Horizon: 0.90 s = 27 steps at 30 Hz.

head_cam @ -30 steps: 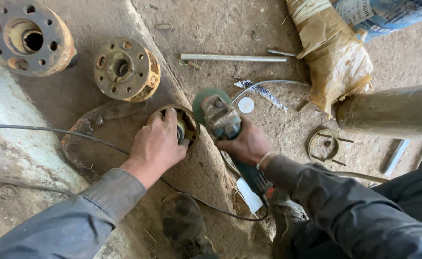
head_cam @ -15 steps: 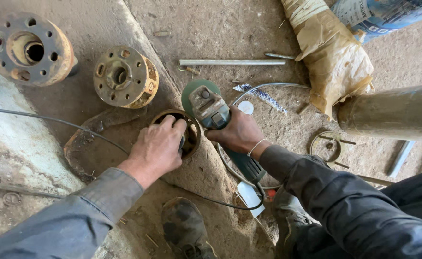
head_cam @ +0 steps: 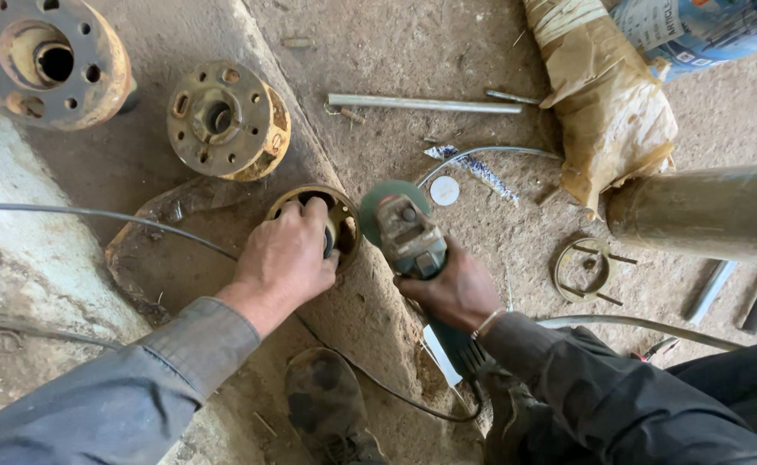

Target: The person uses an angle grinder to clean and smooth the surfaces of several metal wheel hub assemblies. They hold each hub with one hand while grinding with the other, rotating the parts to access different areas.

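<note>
The brass ring [head_cam: 341,222] lies on the dirt floor [head_cam: 378,43], pinned by the left hand [head_cam: 285,257], while the right hand [head_cam: 453,291] clamps the grinder [head_cam: 408,234] just beside its rim, grinding seemingly unfinished.

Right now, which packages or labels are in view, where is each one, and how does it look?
Blue bag: top right corner, glossy blue with a white printed panel.
Brown wrapping: below the bag, crumpled tan paper tied with string at the top.
White disc: on the ground beside the grinder, small, round, blank.
</note>
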### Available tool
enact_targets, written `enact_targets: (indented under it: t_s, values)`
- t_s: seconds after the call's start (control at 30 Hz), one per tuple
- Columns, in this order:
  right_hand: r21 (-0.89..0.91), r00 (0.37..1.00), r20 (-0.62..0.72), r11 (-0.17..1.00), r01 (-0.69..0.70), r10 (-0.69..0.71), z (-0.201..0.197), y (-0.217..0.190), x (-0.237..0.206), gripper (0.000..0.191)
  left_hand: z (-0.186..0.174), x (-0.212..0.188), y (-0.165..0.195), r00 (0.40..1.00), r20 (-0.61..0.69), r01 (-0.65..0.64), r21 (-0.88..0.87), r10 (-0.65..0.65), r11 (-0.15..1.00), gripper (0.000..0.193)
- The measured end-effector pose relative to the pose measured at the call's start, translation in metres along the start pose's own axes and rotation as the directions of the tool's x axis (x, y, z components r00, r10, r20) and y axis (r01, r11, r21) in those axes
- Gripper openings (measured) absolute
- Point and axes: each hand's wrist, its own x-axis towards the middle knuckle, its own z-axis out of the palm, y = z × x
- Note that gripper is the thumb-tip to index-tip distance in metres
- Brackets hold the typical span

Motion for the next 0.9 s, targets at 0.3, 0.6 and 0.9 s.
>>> enact_targets:
  t_s: [0.3, 0.6, 0.9]
  values:
    - [-0.054, 0.989, -0.012, 0.987, 0.150, -0.151, -0.017, -0.033, 0.034, 0.069, -0.016, 0.002, 0.003, 0.998, 0.058, -0.041, 0.040, 0.039, 0.998, 0.064]
    - [-0.057, 0.999, 0.012, 0.998, 0.036, -0.036, -0.010, -0.016, 0.002, 0.074, -0.008, 0.003, -0.006, 0.992, 0.116, -0.055, 0.048, 0.049, 0.997, 0.056]
    - [-0.043, 1.000, 0.024, 0.999, -0.018, 0.019, -0.011, -0.016, 0.008, 0.079, 0.001, -0.013, 0.006, 0.999, -0.017, 0.037, -0.067, -0.038, 0.997, 0.070]
